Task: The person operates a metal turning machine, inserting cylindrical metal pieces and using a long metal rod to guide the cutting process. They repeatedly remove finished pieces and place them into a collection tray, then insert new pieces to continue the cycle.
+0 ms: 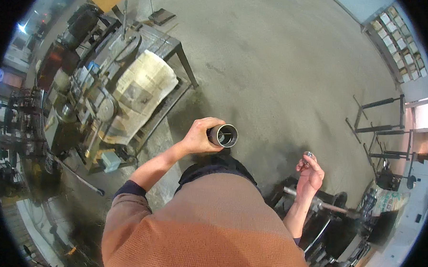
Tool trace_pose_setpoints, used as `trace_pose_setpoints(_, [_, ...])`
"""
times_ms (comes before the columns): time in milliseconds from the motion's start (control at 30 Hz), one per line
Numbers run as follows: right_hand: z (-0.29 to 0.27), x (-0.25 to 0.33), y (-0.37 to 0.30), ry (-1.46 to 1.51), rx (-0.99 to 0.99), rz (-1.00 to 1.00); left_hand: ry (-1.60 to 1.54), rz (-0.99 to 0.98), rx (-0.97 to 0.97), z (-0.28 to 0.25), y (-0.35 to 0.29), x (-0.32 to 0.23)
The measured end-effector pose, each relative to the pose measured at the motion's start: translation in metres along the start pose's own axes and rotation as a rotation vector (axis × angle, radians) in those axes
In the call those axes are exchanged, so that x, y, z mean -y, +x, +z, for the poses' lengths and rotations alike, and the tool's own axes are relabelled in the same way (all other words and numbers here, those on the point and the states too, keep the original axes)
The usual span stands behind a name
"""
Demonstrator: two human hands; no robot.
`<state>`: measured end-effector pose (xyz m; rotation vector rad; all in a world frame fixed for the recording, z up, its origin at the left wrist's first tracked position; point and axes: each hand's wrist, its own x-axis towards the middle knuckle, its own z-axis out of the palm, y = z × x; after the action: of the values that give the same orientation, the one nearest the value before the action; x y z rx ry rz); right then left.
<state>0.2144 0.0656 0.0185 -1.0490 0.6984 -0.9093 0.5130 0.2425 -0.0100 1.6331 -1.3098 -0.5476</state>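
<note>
My left hand (202, 135) is wrapped round a dark metal cylinder (217, 135), held in front of my body with its open end up. The cylinder is hollow, with a bright rim, and something thin crosses its inside. Off to the right, my right hand (310, 173) is raised with its fingers curled together around a small shiny metal piece (308, 154). Its exact kind is too small to make out. The two hands are well apart.
To the left stands a metal workbench (165, 43) with newspaper (147, 83) and machine parts on it. Metal frames (379, 126) stand at the right. A dark machine with rods (322, 229) is close by my right forearm. A shelf of small compartments (397, 43) is at the far right.
</note>
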Motion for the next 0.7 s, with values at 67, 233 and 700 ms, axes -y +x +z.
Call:
trace_pose_setpoints(67, [0.019, -0.005, 0.031, 0.032, 0.03, 0.005, 0.022, 0.006, -0.053, -0.025, 0.026, 0.011])
trace_pose_setpoints(233, [0.063, -0.027, 0.104, -0.054, -0.003, 0.112, 0.069, 0.01, -0.146, -0.075, 0.106, 0.036])
trace_pose_setpoints(700, [0.127, -0.064, 0.319, -0.237, -0.227, 0.185, 0.271, -0.019, -0.083, -0.148, 0.38, 0.151])
